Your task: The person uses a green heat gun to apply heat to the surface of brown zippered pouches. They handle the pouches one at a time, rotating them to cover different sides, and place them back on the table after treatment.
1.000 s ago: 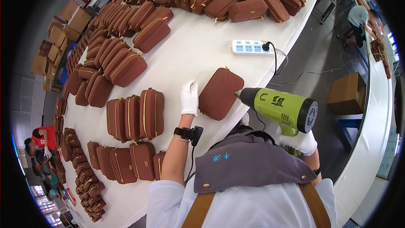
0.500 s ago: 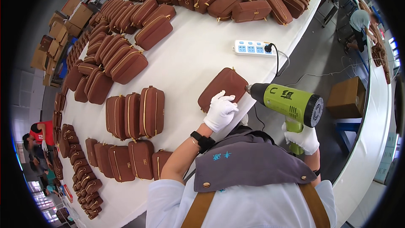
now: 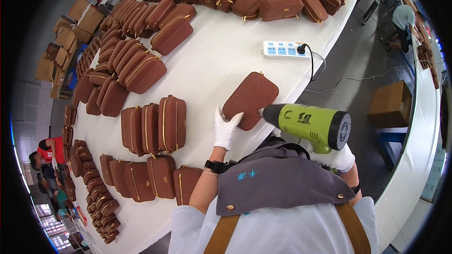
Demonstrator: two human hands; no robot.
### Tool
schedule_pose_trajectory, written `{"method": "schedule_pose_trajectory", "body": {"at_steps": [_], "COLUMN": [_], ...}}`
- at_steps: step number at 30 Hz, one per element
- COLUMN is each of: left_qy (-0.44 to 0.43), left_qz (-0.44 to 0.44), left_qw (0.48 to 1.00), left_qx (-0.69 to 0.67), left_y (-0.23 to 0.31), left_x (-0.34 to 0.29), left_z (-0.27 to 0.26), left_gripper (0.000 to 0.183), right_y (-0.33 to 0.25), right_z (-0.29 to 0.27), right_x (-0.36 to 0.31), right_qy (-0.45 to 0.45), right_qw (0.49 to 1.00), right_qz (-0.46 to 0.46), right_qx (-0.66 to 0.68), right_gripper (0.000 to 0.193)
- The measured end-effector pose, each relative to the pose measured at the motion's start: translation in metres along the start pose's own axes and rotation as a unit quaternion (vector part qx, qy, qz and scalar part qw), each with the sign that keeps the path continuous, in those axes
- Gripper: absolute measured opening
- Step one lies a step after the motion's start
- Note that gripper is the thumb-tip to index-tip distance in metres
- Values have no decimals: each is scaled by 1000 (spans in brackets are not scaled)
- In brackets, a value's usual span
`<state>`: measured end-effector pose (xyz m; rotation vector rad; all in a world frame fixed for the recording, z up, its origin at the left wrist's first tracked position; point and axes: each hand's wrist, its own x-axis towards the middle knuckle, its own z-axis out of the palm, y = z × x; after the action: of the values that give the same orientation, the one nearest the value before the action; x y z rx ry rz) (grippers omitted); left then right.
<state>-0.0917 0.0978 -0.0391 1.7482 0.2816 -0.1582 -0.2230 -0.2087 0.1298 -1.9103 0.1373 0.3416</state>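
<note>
A brown zip bag (image 3: 254, 95) lies flat near the right edge of the white table. My left hand (image 3: 225, 129), in a white glove, grips its near-left corner, with the thumb on the upper face and the fingers along the left side. In my gloved right hand (image 3: 340, 158) is a green heat gun (image 3: 308, 123). Its handle is mostly hidden beneath the body and the apron. The metal nozzle points left at the bag's near right edge, very close to it; whether they touch I cannot tell.
Brown bags (image 3: 172, 123) stand in rows to the left and far across the white table (image 3: 212, 66). A power strip (image 3: 286, 50) with a black plug lies beyond the bag; its cables hang over the edge. Right are a cardboard box (image 3: 390, 104) and another table. Other people work farther off.
My left hand has shifted from the bag's upper face to its near-left corner, its fingers now apart from the thumb. The heat gun has moved left and nearer to me, toward the bag's near edge.
</note>
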Motion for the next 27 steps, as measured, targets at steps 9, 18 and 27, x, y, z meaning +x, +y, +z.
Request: {"method": "schedule_pose_trajectory", "body": {"at_steps": [9, 18, 27], "left_qy": [-86, -275, -165], "left_qz": [-168, -393, -419], "left_qw": [982, 835, 811], "left_qx": [-15, -270, -374], "left_y": [40, 62, 81], "left_x": [52, 83, 82], "left_z": [33, 44, 55], "left_gripper": [99, 49, 54], "right_y": [-13, 4, -3], "right_z": [-14, -15, -5], "right_x": [-2, -19, -12], "right_qy": [151, 162, 57], "right_qw": [964, 956, 984], "right_qz": [68, 24, -37], "right_qx": [208, 244, 163], "right_gripper": [49, 58, 29]}}
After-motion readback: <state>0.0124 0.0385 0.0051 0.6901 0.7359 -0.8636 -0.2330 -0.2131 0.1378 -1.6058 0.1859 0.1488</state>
